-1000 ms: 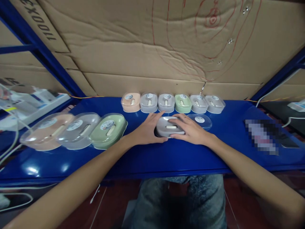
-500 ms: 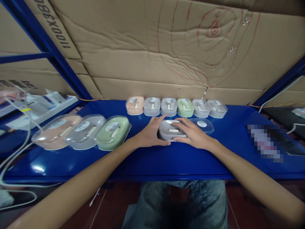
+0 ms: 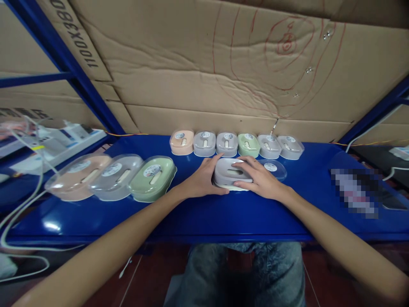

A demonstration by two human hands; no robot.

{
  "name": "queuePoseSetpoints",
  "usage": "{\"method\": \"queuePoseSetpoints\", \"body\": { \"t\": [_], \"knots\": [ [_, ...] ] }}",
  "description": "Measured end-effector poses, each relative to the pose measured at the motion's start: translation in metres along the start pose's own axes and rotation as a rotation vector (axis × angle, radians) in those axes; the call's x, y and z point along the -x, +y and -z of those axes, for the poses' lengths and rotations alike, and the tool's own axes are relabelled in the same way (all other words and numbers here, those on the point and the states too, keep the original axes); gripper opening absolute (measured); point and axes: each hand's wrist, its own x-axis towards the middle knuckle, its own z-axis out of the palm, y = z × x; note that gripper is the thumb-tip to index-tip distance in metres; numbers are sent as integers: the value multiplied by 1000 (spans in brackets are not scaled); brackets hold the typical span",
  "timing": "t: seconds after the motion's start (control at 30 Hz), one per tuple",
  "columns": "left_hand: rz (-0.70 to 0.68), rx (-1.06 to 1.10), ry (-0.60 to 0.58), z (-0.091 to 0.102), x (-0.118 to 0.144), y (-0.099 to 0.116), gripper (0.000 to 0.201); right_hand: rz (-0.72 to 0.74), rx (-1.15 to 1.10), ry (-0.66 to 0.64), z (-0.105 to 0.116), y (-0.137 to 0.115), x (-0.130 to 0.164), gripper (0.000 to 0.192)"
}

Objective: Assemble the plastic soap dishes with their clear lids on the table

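At the middle of the blue table, a grey oval soap box (image 3: 227, 174) sits between my two hands, without a clear cover. Its grey upper part is slightly raised, and a pale base (image 3: 231, 187) shows along the lower edge. My left hand (image 3: 204, 177) is curved round the box's left side, thumb along the front. With thumb and fingers, my right hand (image 3: 260, 177) grips the grey part from the right, over its slot. Just behind my right hand lies a clear oval lid (image 3: 277, 170) with a round sticker, partly hidden by that hand.
Several lidded boxes, including a peach one (image 3: 182, 143) and a green one (image 3: 249, 146), line the cardboard wall (image 3: 179, 85). On the left stand larger-looking peach (image 3: 75, 181), grey (image 3: 110, 185) and green (image 3: 148, 183) boxes. Power strips (image 3: 60, 147) with cables lie further left. A blurred-out item (image 3: 354, 194) lies right.
The grey upper part has risen a little off its base under my right hand. The slot that showed a white piece now looks dark and hollow. My left hand has barely moved.
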Motion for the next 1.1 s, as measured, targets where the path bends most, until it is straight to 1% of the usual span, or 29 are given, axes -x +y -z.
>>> {"method": "queuePoseSetpoints", "body": {
  "t": [0.1,0.23,0.37,0.53,0.7,0.9,1.1],
  "knots": [
    [-6,32,9,1,0,1,138,-5,-5,19,3,1,0,57],
    [-56,38,7,5,-1,2,137,-14,-6,90,5,5,0,56],
    [-51,37,7,8,-2,0,140,-6,6,158,3,9,0,56],
    [-97,26,-3,10,-3,-3,137,3,0,194,0,10,-1,56],
    [-78,21,-21,12,-3,-4,141,-37,-14,238,1,13,0,56],
    [-85,29,-30,12,-3,-2,140,-55,-39,322,2,17,0,56],
    [-98,27,-46,13,-3,-2,137,-44,-53,330,1,17,1,54]
  ]
}}
